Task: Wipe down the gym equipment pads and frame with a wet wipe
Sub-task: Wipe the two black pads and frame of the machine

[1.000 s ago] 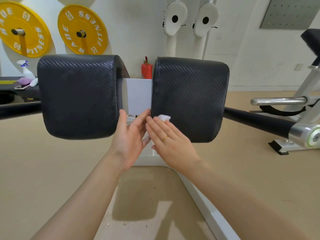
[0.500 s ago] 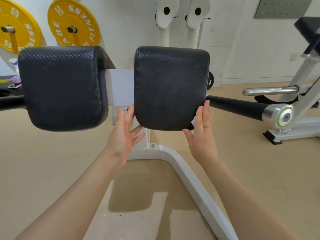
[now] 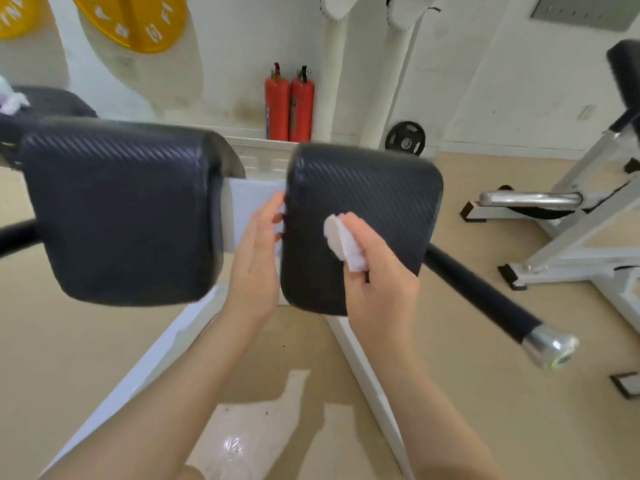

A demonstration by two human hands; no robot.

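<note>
Right hand (image 3: 379,282): curled round a bunched white wet wipe (image 3: 343,242), held against the face of the right pad (image 3: 374,195).
Left hand (image 3: 258,258): fingers straight and together, laid along the right pad's left edge, in the gap between the two pads.
Left pad (image 3: 121,209): black, woven-look cover, just left of that gap, blurred.
Frame (image 3: 363,368): white tubes running near, down to the tan floor (image 3: 519,427).
Handle bar (image 3: 485,296): black grip with a chrome end cap, sticking out right of the right pad.
Writing: yellow weight plate (image 3: 138,22) on the far wall, letters cut off and unreadable.
Far wall: two red fire extinguishers (image 3: 289,105), side by side.
</note>
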